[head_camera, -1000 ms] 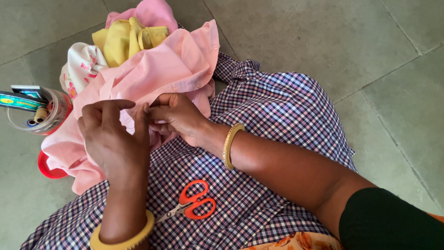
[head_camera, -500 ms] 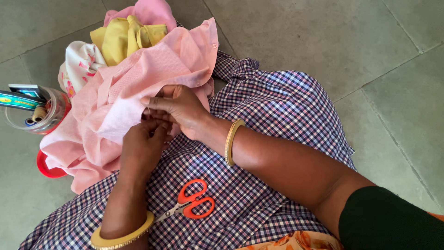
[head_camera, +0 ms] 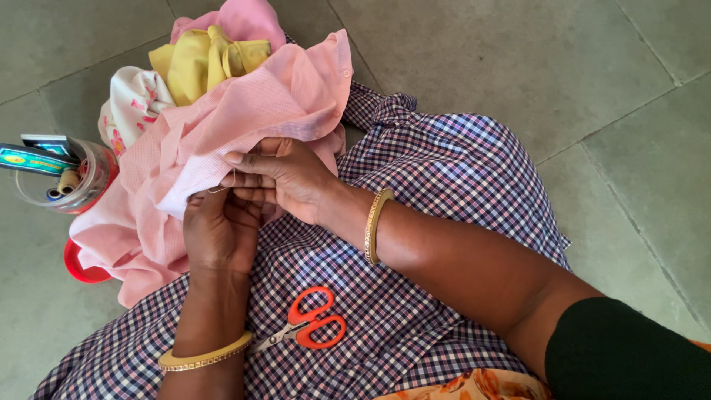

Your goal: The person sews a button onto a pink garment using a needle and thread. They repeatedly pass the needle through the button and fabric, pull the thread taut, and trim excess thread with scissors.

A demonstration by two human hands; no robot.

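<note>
- The pink shirt (head_camera: pixel 244 111) lies bunched just ahead of both hands, spilling from the lap onto the floor (head_camera: pixel 518 67) on the person's left.
- The right hand (head_camera: pixel 285 176) is nearer its folded edge, fingers closed in a pinch on the cloth; a thin thread seems to run from the fingertips, too fine to be sure.
- The left hand (head_camera: pixel 221 230) sits just below and touching the right, curled shut under that same edge.
- The fold runs left to right across the hands.
- The orange scissors (head_camera: pixel 307 326) lie on the checked cloth (head_camera: pixel 444 170), closer to the left wrist.
</note>
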